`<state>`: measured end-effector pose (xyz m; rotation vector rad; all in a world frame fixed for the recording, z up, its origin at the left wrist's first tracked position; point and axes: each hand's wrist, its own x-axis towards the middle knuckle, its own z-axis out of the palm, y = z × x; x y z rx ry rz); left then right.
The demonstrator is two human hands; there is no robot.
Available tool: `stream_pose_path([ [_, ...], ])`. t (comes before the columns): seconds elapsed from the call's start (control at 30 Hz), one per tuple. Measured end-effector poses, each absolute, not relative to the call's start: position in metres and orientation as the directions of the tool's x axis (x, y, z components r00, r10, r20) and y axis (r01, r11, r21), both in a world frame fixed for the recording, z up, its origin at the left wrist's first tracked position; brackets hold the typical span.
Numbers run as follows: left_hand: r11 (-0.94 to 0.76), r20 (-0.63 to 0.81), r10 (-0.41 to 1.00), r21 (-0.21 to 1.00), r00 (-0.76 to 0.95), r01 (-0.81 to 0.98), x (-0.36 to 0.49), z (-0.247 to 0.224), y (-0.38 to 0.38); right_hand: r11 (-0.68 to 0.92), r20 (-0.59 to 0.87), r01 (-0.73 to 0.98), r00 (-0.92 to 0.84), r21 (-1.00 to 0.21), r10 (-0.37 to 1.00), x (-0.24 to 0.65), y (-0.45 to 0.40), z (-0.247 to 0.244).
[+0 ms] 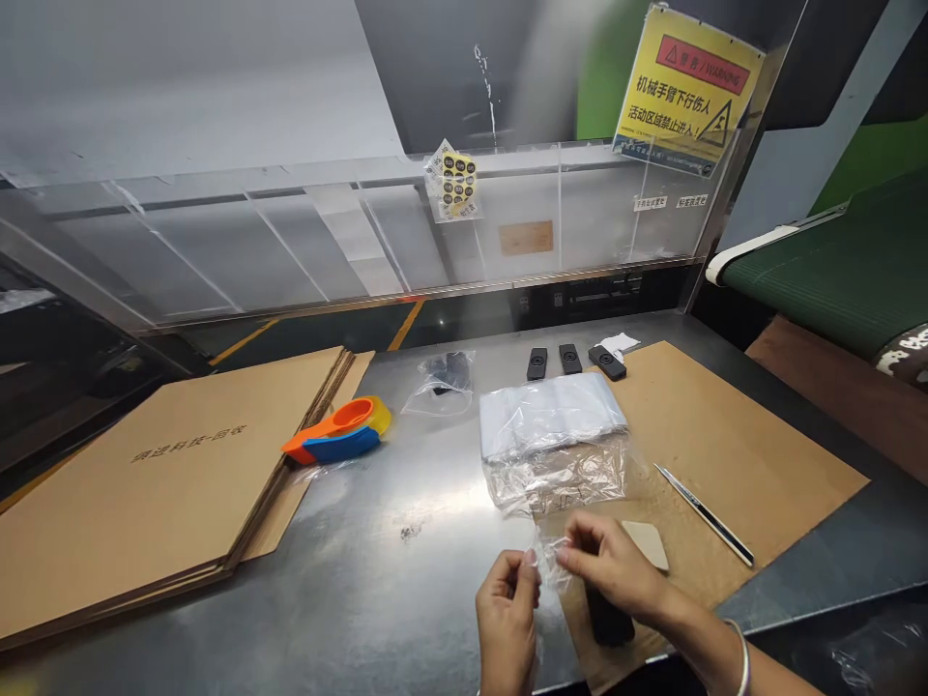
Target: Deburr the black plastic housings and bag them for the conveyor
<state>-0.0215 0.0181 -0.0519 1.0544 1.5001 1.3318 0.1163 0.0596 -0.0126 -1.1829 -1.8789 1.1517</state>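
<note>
Between my two hands stretches a small clear plastic bag (552,563), crumpled and see-through. My left hand (509,611) pinches one side of it, thumb against the fingers. The other side is pinched by my right hand (605,563). Under my right hand lies a black device (609,619), partly covered by that hand. Just behind the right wrist is a cream rounded pad (648,544). A stack of clear plastic bags (555,416) lies beyond my hands, its near part spread over the brown cardboard sheet (754,454).
A utility knife (707,515) lies on the cardboard. Several black devices, one a small remote-like piece (570,359), sit at the back beside white paper (620,343). Left are a bagged dark item (446,375), an orange-blue tape dispenser (340,431) and flattened cartons (166,474). A clear panel (275,251) stands behind.
</note>
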Motion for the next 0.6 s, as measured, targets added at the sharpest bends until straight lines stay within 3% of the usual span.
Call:
stream_pose_path([
  [0.1,0.064,0.011,0.912,0.983,-0.409,0.170,-0.023,-0.058,0.015,0.234,0.103,0.412,-0.316,-0.881,0.943,0.118,0.060,-0.018],
  [0.17,-0.057,0.245,0.862,0.917,-0.445,0.394,-0.022,-0.059,0.013,0.296,0.142,0.444,-0.346,-0.846,0.927,0.117,0.056,-0.015],
  [0.27,-0.272,0.565,0.795,0.656,-0.220,0.704,-0.024,-0.059,0.013,0.402,0.185,0.464,-0.444,-0.789,0.876,0.115,0.046,-0.006],
  [0.37,-0.265,0.546,0.828,0.584,-0.129,0.767,-0.033,-0.059,0.018,0.404,0.147,0.578,-0.439,-0.709,0.886,0.121,0.038,-0.007],
  [0.5,-0.052,0.451,0.850,0.588,-0.274,0.807,-0.043,-0.065,0.024,0.141,0.003,0.876,-0.158,-0.461,0.987,0.138,0.027,-0.041],
  [0.6,0.008,0.394,0.872,0.580,-0.289,0.815,-0.044,-0.070,0.023,0.052,-0.075,0.908,-0.091,-0.415,0.993,0.152,0.015,-0.070],
])
